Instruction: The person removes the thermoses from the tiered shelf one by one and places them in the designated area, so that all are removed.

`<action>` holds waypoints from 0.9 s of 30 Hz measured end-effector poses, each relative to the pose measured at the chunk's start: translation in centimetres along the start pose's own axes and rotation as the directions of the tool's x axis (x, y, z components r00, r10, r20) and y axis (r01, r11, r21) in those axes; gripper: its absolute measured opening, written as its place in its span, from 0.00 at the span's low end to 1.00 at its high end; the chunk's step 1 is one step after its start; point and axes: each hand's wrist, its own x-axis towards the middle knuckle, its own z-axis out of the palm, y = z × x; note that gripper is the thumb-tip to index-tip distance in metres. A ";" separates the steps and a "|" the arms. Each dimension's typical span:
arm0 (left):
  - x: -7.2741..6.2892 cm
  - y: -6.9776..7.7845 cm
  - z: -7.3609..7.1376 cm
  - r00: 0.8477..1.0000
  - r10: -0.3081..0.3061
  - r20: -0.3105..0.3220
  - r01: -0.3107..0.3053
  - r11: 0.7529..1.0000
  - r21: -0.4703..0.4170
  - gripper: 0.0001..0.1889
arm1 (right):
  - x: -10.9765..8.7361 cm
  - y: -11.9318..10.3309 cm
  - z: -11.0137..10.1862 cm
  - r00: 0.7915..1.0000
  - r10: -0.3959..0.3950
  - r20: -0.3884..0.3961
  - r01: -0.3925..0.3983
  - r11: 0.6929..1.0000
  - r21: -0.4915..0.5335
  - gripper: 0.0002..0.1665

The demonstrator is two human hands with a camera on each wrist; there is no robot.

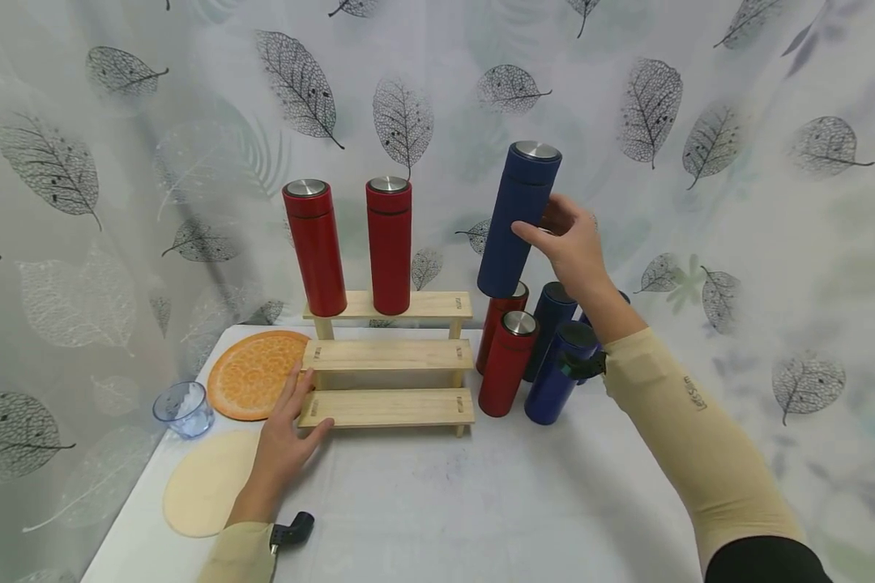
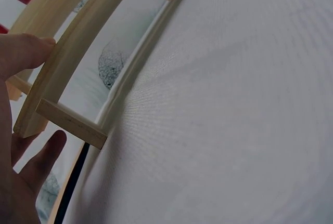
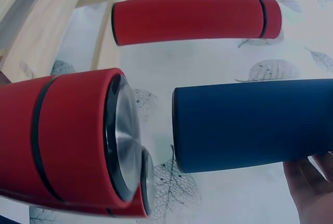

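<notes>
My right hand (image 1: 573,247) grips a dark blue thermos flask (image 1: 512,231) with a silver lid, tilted and held up in the air right of the three-tier wooden rack (image 1: 390,355). In the right wrist view, the base of this blue flask (image 3: 244,125) points toward the red flasks. My left hand (image 1: 286,441) holds the rack's left end, its thumb at the lowest shelf's front edge and its fingers along the side. Two red flasks, one at the left (image 1: 317,259) and one near the middle (image 1: 390,259), stand on the top shelf.
Right of the rack stand more flasks: a red one (image 1: 509,368) in front, another red behind, and several blue ones (image 1: 557,385). On the left lie an orange round mat (image 1: 251,376) and a cream round mat (image 1: 207,486), beside a blue glass (image 1: 185,413). A leaf-patterned curtain hangs behind.
</notes>
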 end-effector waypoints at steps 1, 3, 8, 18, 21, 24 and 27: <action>0.0 0.0 0.0 1.000 0.002 -0.001 -0.002 1.000 -0.001 0.51 | -0.1 -0.1 -0.3 1.000 -0.003 -0.007 0.003 1.000 0.006 0.36; 0.1 -0.1 0.0 1.000 0.007 -0.002 -0.007 1.000 -0.002 0.51 | -0.4 -0.1 -0.8 1.000 -0.007 -0.025 0.008 0.999 0.032 0.36; 0.2 -0.2 0.0 1.000 0.022 -0.007 -0.022 1.000 -0.007 0.51 | -1.4 0.1 -2.2 0.998 0.004 -0.065 0.001 0.998 0.068 0.35; 0.1 -0.3 0.0 1.000 0.021 -0.012 -0.021 1.000 -0.010 0.52 | -3.0 0.0 -4.7 0.990 0.023 -0.141 -0.014 0.998 0.065 0.34; 0.1 -0.2 0.0 1.000 0.026 -0.017 -0.027 1.000 -0.013 0.52 | -3.4 -0.1 -5.5 0.988 0.016 -0.155 0.000 0.995 0.104 0.35; 0.0 -0.1 0.0 0.999 0.036 -0.023 -0.037 0.999 -0.019 0.52 | -3.9 -0.2 -6.3 0.986 0.011 -0.168 0.011 0.992 0.128 0.34; 0.0 -0.1 0.0 0.999 0.040 -0.024 -0.041 0.999 -0.015 0.51 | -4.4 -0.4 -7.3 0.982 0.012 -0.190 0.016 0.989 0.144 0.34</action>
